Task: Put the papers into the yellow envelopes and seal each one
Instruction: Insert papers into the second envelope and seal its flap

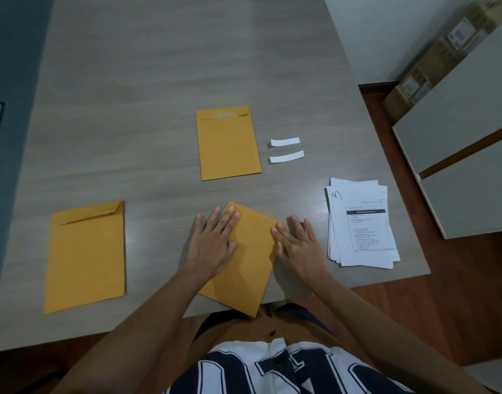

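Three yellow envelopes lie on the grey table [159,81]. The near envelope [250,268] sits tilted at the front edge, its flap folded down. My left hand [213,245] lies flat on its upper left part, fingers spread. Flat on the upper right corner rests my right hand [298,245]. A second envelope [228,145] lies farther back at the centre with its flap closed. The third envelope [86,255] is at the left, flap folded over. A stack of printed papers [362,226] lies to the right of my right hand.
Two white peel-off strips [285,141] [286,156] lie right of the far envelope. The table's right edge runs just past the papers. White cabinets [457,137] and cardboard boxes [431,64] stand on the wooden floor to the right.
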Demonstrator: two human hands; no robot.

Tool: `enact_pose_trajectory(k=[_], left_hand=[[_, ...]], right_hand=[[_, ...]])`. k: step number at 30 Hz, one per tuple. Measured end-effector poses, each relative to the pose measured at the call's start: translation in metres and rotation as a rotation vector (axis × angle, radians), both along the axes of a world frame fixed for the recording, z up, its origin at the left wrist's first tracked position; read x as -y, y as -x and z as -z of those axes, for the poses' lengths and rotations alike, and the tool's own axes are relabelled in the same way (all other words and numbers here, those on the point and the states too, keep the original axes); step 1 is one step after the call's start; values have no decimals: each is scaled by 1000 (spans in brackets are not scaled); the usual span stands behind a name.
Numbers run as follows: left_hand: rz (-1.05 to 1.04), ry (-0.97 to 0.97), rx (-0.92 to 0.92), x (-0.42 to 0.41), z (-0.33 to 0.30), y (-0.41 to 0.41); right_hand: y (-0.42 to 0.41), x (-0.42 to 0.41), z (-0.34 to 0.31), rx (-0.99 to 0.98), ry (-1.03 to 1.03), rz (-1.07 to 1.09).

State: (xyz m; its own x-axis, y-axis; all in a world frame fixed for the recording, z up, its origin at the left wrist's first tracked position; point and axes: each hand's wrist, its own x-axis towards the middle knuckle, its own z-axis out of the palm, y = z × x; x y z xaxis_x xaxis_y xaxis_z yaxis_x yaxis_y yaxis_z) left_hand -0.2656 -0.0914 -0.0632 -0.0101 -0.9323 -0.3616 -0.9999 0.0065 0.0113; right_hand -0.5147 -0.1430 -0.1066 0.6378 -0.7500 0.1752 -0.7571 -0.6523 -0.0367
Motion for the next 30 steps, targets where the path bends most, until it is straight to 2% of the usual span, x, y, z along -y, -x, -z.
enact_pose_trajectory(k=[5, 8, 12, 20, 24, 27, 30], left_hand=[[-54, -36, -59, 8, -2, 4], [-153, 65, -179, 16, -4, 4], [-486, 269, -441, 29, -12, 6], [-737, 201, -512, 37, -18, 12], [-973, 214, -750, 44, -24, 4], [-1106, 182, -894, 50, -29, -11], [-1244, 242, -1088, 59, -33, -29]], right_hand=[[-10, 2, -22, 202, -34, 53], [-7, 5, -37, 405, -235, 261], [-11, 22, -36, 267, -375, 393], [-39, 30, -38, 323, -589, 463], [-44, 37, -43, 414, -678, 496], [-55, 48, -54, 608, -812, 549], [-73, 68, -67, 769, -956, 657]])
